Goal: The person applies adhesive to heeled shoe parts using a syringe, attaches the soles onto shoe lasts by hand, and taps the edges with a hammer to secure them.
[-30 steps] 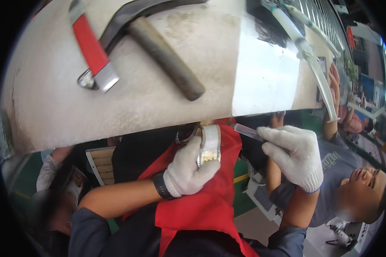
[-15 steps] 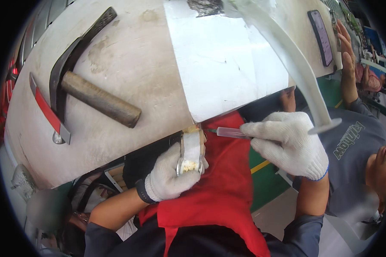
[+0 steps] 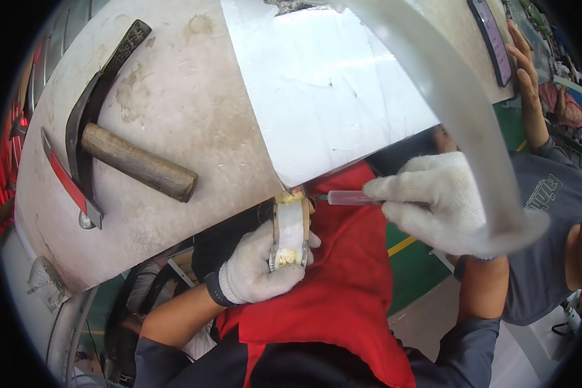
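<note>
Both of my hands wear white knitted gloves. My left hand (image 3: 260,266) is wrapped round a long narrow piece with a white band (image 3: 291,227) down its middle, light brown edges and yellowish, crumbly-looking matter at both ends. It is held upright below the table's edge, over my red apron (image 3: 343,278). My right hand (image 3: 433,200) pinches a slim tool with a translucent, pinkish barrel (image 3: 350,198). Its thin dark tip points left at the upper end of the banded piece; whether it touches, I cannot tell.
On the worn table (image 3: 194,97) lie a dark-headed tool with a wooden handle (image 3: 142,161), a red-handled blade (image 3: 68,178), a white sheet (image 3: 330,97) and a phone (image 3: 491,42). A blurred pale curved arm (image 3: 459,97) crosses the right foreground. Another person's hand (image 3: 527,77) rests at the far right.
The view has shifted slightly, so the tabletop things appear farther left. The pale curved arm looms larger and overlaps my right hand. Both hands keep their holds.
</note>
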Tool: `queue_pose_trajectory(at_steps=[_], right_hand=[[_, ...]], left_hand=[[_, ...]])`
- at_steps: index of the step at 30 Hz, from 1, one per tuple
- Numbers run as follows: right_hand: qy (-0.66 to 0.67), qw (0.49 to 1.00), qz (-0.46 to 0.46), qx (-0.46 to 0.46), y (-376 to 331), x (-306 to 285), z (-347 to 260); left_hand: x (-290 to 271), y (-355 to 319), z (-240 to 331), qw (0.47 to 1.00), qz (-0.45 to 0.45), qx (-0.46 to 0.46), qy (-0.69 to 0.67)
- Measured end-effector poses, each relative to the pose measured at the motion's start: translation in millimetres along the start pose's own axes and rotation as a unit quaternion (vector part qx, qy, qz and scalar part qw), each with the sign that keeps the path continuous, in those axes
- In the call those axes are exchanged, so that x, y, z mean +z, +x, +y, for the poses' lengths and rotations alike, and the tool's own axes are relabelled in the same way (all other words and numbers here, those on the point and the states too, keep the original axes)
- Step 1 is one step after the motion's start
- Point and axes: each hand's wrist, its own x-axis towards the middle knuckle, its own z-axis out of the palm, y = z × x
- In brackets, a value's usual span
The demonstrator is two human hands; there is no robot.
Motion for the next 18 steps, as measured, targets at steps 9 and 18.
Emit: queue_pose_trajectory(at_steps=[9,18], right_hand=[[0.019,1.000,-0.006,-0.006,4.9,3.5,7.2],[0.005,1.000,-0.014,-0.013,7.2,-1.5,6.1]], left_hand=[[4.5,-4.9,-0.7,0.998,0.023,-0.028,-0.044],[2.3,-7.4,-5.6,0.999,-0.007,-0.035,0.000]])
